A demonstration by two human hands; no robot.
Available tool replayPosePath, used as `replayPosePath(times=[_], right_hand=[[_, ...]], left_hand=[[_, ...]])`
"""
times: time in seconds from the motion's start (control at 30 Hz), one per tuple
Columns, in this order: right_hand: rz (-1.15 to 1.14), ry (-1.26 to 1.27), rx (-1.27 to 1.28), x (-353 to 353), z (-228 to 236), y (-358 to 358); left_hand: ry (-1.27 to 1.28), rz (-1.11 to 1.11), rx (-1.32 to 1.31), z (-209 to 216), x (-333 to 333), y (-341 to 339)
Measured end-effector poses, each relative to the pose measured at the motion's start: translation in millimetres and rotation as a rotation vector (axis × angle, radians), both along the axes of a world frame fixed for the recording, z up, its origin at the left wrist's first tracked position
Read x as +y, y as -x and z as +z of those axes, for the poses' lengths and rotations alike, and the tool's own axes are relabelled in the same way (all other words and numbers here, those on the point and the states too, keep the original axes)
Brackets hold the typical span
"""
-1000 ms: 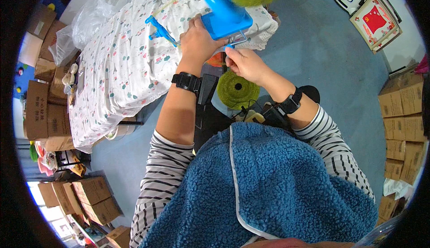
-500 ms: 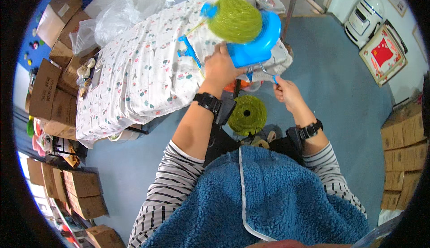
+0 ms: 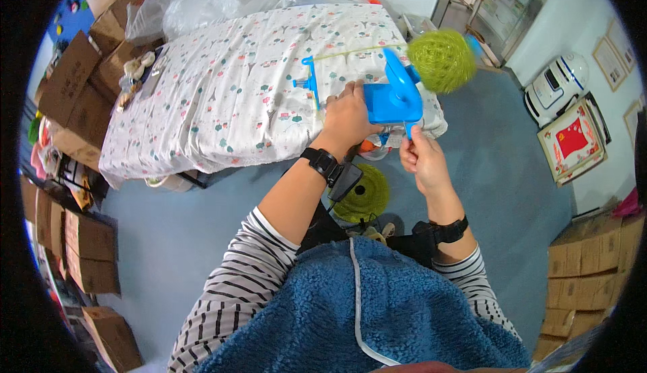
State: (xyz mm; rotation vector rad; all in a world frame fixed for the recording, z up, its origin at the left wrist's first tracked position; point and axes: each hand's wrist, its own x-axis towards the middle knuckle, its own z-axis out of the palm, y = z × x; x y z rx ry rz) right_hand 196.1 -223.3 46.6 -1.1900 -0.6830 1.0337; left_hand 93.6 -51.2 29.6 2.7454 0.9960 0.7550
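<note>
A blue yarn winder (image 3: 391, 107) stands at the near right edge of a cloth-covered table (image 3: 242, 97). On its tilted spindle sits a fuzzy yellow-green yarn ball (image 3: 441, 61), leaning right. My left hand (image 3: 347, 120) grips the left side of the winder's base. Between the fingers of my right hand (image 3: 426, 161) is the blue crank handle (image 3: 410, 129), close to the winder's front. A thin strand (image 3: 350, 53) runs from the ball to a blue guide arm (image 3: 312, 83) on the left. Below, a large green yarn cone (image 3: 364, 194) sits on the floor, partly hidden by my left arm.
Clear plastic bags (image 3: 209, 2) lie along the table's back. Cardboard boxes are stacked at the left (image 3: 91, 248) and at the lower right (image 3: 586, 265). A white appliance (image 3: 556, 86) and a framed picture (image 3: 573, 140) stand by the right wall.
The yarn ball has swung from leaning left over the winder to leaning right. My right hand has brought the crank handle in nearer the base. The whole view has shifted a little.
</note>
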Motion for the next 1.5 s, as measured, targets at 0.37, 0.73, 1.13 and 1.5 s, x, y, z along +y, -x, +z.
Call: replayPosePath(times=[0.37, 0.73, 1.13, 1.5], right_hand=[[0.095, 0.262, -0.066, 12, -69, 13], [-0.173, 0.208, 0.091, -31, -70, -50], [0.050, 0.027, 0.070, -5, 3, -10], [0.110, 0.233, 0.076, 11, -62, 13]], left_hand=[[0.035, -0.016, 0.033, 4, 1, 2], [0.053, -0.022, 0.040, 4, 1, 3], [0.008, -0.001, 0.083, 5, 0, 2], [-0.004, -0.013, 0.037, -3, 5, 0]])
